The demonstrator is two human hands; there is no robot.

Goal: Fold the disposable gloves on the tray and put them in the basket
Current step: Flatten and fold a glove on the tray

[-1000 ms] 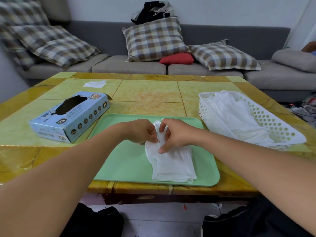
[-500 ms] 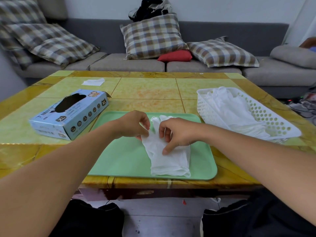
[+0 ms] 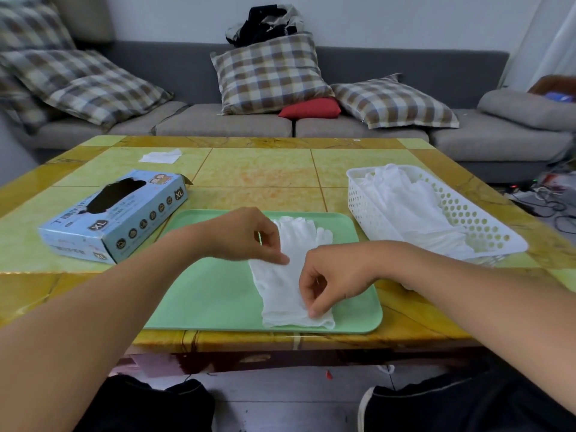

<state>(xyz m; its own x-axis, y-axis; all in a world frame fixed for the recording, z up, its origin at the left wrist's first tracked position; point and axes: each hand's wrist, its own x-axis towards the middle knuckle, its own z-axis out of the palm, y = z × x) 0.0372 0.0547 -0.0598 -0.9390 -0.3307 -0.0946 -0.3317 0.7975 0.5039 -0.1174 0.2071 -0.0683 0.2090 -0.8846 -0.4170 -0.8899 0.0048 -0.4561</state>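
A white disposable glove (image 3: 280, 282) lies flat on the green tray (image 3: 212, 294), its fingers pointing away from me. My left hand (image 3: 246, 235) pinches the glove's left edge near the middle. Lower down, my right hand (image 3: 333, 275) pinches the glove near its cuff at the right edge. To the right on the table stands the white perforated basket (image 3: 477, 226), which holds several white gloves (image 3: 405, 204).
A light blue XL glove box (image 3: 115, 213) lies left of the tray, its opening facing up. A white tissue (image 3: 160, 156) rests at the table's far left. Beyond the yellow-green table (image 3: 258, 169) runs a grey sofa with plaid cushions.
The glove's far end, bunched between both hands before, now lies spread out on the tray. My right hand has slid down toward the cuff while my left hand stays near the middle.
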